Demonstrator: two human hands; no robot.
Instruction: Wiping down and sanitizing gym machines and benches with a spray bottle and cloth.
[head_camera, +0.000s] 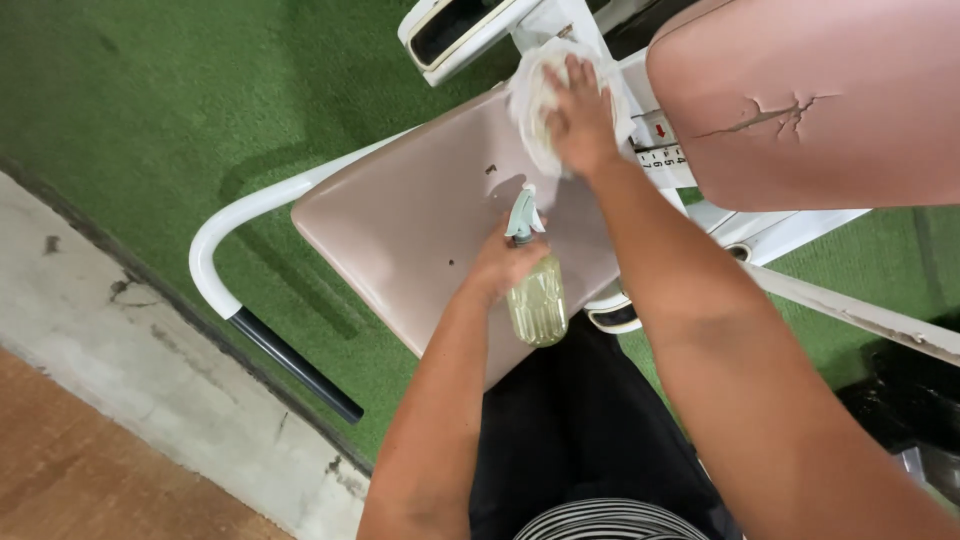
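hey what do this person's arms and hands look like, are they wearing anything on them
Both arms are bare to the frame's edge: no sleeves, gloves, watch or rings visible on the left hand or the right hand. Below them show dark trousers and a black-and-white striped hem.

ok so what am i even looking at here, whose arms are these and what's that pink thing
The picture comes from a camera worn on a person's head, looking down, so the two bare arms are that person's own. The pink thing is the padded seat of a white-framed exercise machine standing on green artificial turf. A second pink pad, with a crack in its cover, sits at upper right. The left hand holds a spray bottle of pale yellowish liquid with a light green trigger. The right hand presses a white cloth flat against the seat's far edge.
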